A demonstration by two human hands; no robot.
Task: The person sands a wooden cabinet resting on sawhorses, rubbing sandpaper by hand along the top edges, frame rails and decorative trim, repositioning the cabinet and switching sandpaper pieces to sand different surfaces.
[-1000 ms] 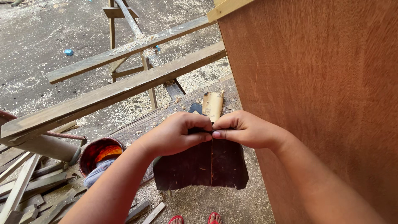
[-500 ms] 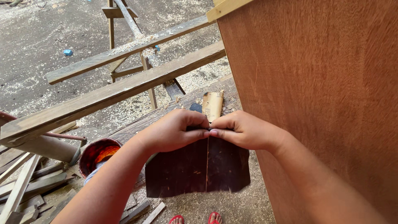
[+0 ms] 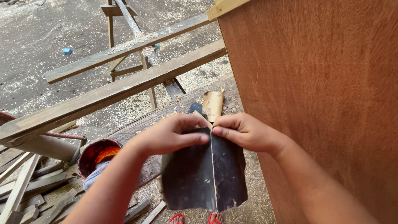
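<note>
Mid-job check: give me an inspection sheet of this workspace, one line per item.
Surface: concrete floor strewn with wood shavings.
Job's things: dark sandpaper sheet, torn down its middle, halves hanging side by side.
Clutter: wood offcuts; tan sandpaper roll; red bucket with cloth in it.
Grippers: left hand and right hand pinch the sheet's top edge, either side of the tear.
Cables: reddish hose at the left.
Surroundings: plywood panel on the right; planks across a sawhorse; red sandals below.
</note>
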